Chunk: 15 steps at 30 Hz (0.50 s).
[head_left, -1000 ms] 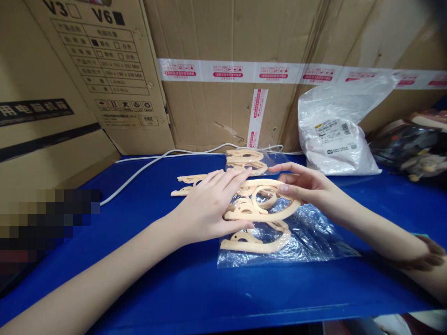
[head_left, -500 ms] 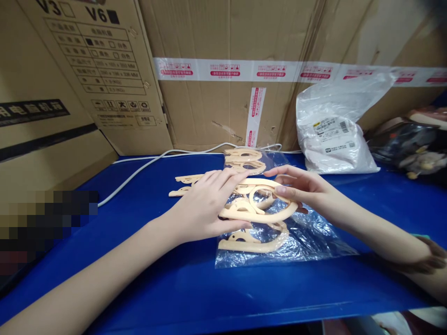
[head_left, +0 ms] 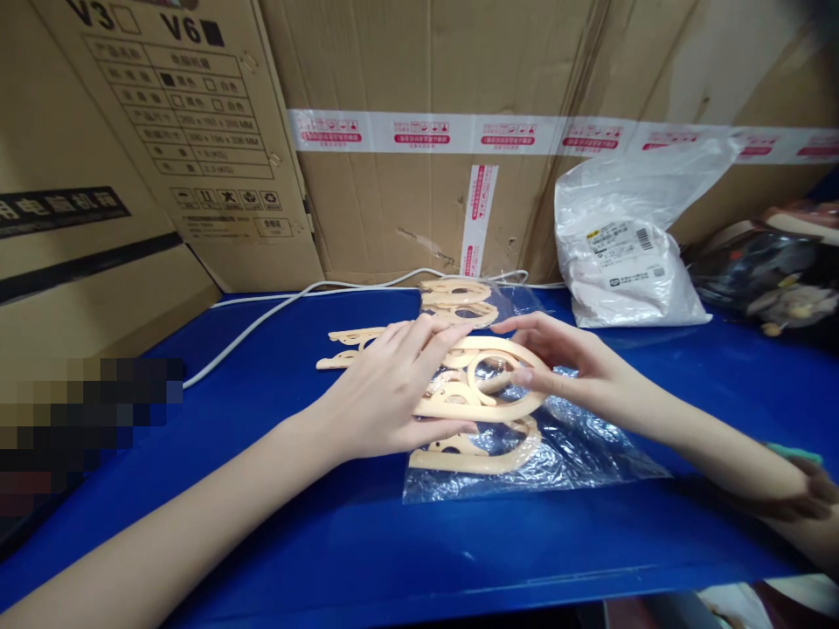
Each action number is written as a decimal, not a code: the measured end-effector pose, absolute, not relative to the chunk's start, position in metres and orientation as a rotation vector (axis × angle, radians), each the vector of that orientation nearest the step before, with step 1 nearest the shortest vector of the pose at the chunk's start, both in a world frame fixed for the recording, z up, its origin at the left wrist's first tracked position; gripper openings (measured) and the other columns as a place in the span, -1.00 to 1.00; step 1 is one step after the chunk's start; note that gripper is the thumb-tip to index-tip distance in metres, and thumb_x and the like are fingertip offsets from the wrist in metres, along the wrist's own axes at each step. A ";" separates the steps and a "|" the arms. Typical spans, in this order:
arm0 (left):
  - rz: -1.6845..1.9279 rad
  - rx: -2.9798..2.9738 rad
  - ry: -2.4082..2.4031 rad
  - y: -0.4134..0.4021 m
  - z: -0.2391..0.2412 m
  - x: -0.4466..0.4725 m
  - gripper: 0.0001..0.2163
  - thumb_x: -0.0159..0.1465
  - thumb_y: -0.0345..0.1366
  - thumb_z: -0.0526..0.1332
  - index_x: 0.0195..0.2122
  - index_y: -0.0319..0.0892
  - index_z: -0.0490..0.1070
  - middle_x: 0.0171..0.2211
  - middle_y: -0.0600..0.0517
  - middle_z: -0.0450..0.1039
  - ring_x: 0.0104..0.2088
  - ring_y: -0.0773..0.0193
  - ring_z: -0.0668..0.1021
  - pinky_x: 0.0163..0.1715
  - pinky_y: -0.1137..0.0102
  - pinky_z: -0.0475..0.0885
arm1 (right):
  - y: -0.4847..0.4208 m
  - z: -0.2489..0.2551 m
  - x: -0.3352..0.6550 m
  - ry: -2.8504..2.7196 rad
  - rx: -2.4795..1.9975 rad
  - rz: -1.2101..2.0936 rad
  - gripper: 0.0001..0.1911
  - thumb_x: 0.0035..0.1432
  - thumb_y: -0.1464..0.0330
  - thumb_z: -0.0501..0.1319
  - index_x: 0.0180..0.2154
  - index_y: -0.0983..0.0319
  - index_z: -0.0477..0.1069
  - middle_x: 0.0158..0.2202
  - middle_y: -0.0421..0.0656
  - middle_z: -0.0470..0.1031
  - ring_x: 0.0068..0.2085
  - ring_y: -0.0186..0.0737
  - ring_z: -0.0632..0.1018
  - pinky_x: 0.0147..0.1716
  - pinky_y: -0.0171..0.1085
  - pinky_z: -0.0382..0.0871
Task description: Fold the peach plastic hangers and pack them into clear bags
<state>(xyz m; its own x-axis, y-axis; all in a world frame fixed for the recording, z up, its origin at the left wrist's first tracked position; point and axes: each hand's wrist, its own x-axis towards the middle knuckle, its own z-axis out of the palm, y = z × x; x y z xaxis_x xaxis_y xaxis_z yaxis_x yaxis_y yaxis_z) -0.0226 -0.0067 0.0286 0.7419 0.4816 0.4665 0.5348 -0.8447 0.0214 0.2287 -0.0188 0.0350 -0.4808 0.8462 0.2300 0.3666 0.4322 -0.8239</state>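
Observation:
A cream folded plastic clothes hanger lies across the middle, its curved hook tucked inside. My left hand is closed over its left end from above, hiding that part, with the thumb along the near side. At the rounded right end, my right hand has its thumb on the hanger and the fingers around the far edge. Beneath is a clear plastic bag with another folded hanger on the near side. Ends of more cream hangers stick out left beyond my left hand.
Behind my hands lies a clear bag of cream hangers. A white cable runs along the back of the blue table. Cardboard boxes line the rear and left. A white plastic parcel stands at the back right.
My right hand has shifted slightly left along the hanger's rounded end, and its thumb sits a little lower. My left hand is nearly still.

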 end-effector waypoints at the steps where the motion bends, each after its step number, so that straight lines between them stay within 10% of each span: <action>1: -0.714 -2.810 -0.835 -0.007 0.028 -0.022 -0.27 0.24 0.12 0.14 0.29 -0.18 -0.05 0.07 -0.19 0.25 0.04 -0.01 0.39 0.00 0.13 0.34 | -0.019 0.034 0.229 -2.106 -0.996 0.829 -0.49 0.14 0.17 0.29 0.11 0.04 0.26 -0.05 -0.14 0.49 -0.09 -0.12 0.54 -0.18 -0.18 0.47; 10: -0.709 -2.863 -0.867 -0.017 0.028 -0.010 -0.38 0.22 0.13 0.17 0.13 -0.24 0.20 0.00 -0.22 0.36 -0.01 -0.06 0.44 -0.04 0.06 0.37 | -0.035 0.031 0.214 -2.495 -0.829 0.025 -0.25 0.12 0.18 0.28 0.29 0.00 0.06 0.18 0.01 0.29 0.14 0.09 0.37 0.02 0.07 0.37; 15: -0.619 -3.100 -1.132 -0.018 0.035 -0.019 -0.13 0.17 0.21 0.16 0.37 -0.08 -0.19 0.32 -0.20 0.03 0.30 -0.09 0.19 0.16 0.02 0.27 | -0.024 0.047 0.237 -2.489 -0.979 0.088 -0.28 0.12 0.19 0.25 0.28 -0.01 0.08 0.12 -0.03 0.34 0.04 0.09 0.42 -0.04 0.08 0.40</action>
